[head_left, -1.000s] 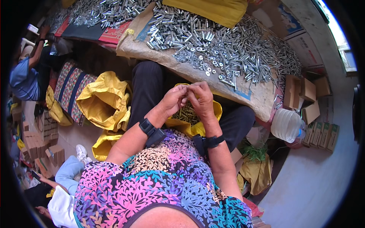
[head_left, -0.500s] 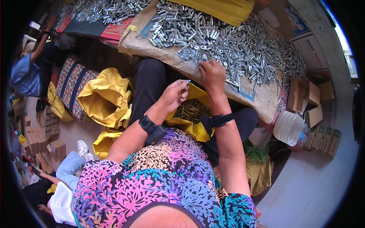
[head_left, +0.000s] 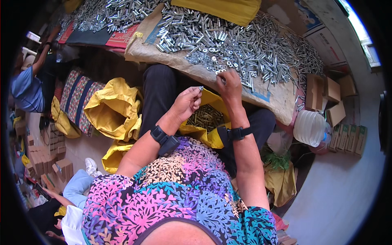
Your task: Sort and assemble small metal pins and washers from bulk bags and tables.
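Left hand (head_left: 185,104) raised over the lap, fingers curled shut, pinching a small shiny metal bolt (head_left: 201,87) at the tips. Right hand (head_left: 229,85) stretched farther out, palm down on the near edge of the bolt pile (head_left: 245,49), fingertips bent into the loose pieces; impossible to tell whether anything is caught between them. Pile made of short, bright steel cylinders and flat ring washers, tangled and glinting, spread across a creased brown sack (head_left: 269,96) of coarse woven cloth with a blue patch. Below the hands, in the lap, a crumpled yellow bag (head_left: 204,134) of glossy plastic, mouth open, filled with darker brassy-looking pieces (head_left: 206,117). Black bands on both wrists. Near left, a second yellow bag (head_left: 112,108), puffed and wrinkled, beside a striped woven cushion (head_left: 77,96). Right of the sack, small square cardboard boxes (head_left: 326,92) and a ribbed translucent plastic jug (head_left: 310,127) lying on its side. Far left, another person in a blue sleeve (head_left: 26,90), arm lifted toward another scatter of metal parts (head_left: 110,14).
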The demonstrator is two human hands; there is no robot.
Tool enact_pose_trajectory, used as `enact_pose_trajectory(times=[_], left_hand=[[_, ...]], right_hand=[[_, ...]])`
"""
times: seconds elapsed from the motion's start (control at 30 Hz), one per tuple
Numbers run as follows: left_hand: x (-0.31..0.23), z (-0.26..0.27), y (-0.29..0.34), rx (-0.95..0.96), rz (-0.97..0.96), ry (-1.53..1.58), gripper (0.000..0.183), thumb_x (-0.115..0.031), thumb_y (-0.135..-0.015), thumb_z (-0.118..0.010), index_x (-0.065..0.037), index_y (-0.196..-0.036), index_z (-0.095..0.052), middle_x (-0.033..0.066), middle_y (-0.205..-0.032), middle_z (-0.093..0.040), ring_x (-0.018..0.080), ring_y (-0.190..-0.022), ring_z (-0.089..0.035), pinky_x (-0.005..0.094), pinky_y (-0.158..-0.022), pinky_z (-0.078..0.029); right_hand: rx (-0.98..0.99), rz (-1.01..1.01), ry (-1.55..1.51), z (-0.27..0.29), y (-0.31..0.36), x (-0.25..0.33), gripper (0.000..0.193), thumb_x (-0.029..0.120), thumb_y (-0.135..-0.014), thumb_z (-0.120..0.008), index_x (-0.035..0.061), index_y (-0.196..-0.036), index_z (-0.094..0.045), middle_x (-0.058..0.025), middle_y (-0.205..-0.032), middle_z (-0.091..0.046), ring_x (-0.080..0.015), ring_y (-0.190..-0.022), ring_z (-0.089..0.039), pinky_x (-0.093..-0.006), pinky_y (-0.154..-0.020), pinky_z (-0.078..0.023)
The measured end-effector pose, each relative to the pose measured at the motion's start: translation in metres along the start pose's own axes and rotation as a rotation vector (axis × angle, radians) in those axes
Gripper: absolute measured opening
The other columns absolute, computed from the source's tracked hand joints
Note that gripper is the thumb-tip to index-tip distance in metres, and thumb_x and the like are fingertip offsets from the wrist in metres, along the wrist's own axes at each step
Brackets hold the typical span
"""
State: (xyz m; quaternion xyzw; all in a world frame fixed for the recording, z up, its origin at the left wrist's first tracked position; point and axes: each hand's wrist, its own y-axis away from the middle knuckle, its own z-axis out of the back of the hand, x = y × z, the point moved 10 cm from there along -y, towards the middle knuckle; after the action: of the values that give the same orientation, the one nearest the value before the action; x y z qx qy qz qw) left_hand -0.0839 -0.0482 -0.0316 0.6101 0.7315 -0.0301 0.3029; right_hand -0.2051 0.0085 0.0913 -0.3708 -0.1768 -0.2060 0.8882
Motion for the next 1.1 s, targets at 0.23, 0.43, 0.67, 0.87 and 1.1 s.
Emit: enact_pose_trajectory(times=[0.23, 0.43, 0.67, 0.87, 1.1], left_hand=[[0.002, 0.001, 0.001, -0.069, 0.003, -0.022, 0.011, -0.021, -0.094, -0.055, -0.011, -0.094, -0.053, -0.002, -0.078, -0.053, 0.007, -0.057, -0.047, 0.019, -0.049, -0.036], [0.007, -0.004, 0.001, -0.062, 0.027, -0.057, 0.011, -0.022, -0.095, -0.054, -0.012, -0.094, -0.052, -0.003, -0.077, -0.053, 0.0066, -0.057, -0.047, 0.0185, -0.049, -0.037], [0.013, -0.008, 0.0, 0.01, 0.069, -0.09, 0.012, -0.023, -0.097, -0.05, -0.012, -0.093, -0.051, -0.0027, -0.074, -0.05, 0.007, -0.058, -0.047, 0.019, -0.05, -0.037], [0.022, 0.0, -0.003, -0.007, 0.109, -0.042, 0.012, -0.022, -0.096, -0.051, -0.012, -0.091, -0.052, -0.0025, -0.077, -0.051, 0.007, -0.059, -0.046, 0.0192, -0.05, -0.036], [0.015, -0.005, -0.007, 0.029, 0.081, 0.018, 0.01, -0.021, -0.095, -0.053, -0.011, -0.094, -0.052, -0.0012, -0.082, -0.053, 0.0076, -0.058, -0.042, 0.0195, -0.05, -0.034]], right_hand=[[0.034, -0.32, -0.334, -0.005, 0.033, -0.01, 0.005, 0.004, -0.08, -0.064, 0.0036, -0.084, -0.061, -0.0097, -0.073, -0.058, -0.0218, -0.06, -0.056, -0.0312, -0.056, -0.045], [0.057, -0.432, -0.511, -0.017, 0.047, -0.005, 0.004, 0.006, -0.082, -0.065, 0.0034, -0.085, -0.062, -0.0062, -0.073, -0.059, -0.0139, -0.061, -0.056, -0.0267, -0.056, -0.045], [0.204, -0.401, -0.563, -0.021, 0.047, 0.01, 0.005, 0.004, -0.081, -0.065, 0.003, -0.084, -0.062, -0.0058, -0.077, -0.06, -0.0144, -0.064, -0.058, -0.0258, -0.057, -0.045], [0.214, -0.17, -0.421, -0.009, 0.038, 0.021, 0.01, 0.004, -0.078, -0.068, 0.0033, -0.087, -0.064, -0.0099, -0.081, -0.061, -0.0252, -0.073, -0.061, -0.0327, -0.064, -0.048], [0.038, -0.128, 0.115, 0.024, -0.005, -0.032, 0.018, 0.01, -0.075, -0.071, 0.0106, -0.092, -0.068, -0.0088, -0.076, -0.057, -0.0288, -0.079, -0.057, -0.0408, -0.067, -0.046]])
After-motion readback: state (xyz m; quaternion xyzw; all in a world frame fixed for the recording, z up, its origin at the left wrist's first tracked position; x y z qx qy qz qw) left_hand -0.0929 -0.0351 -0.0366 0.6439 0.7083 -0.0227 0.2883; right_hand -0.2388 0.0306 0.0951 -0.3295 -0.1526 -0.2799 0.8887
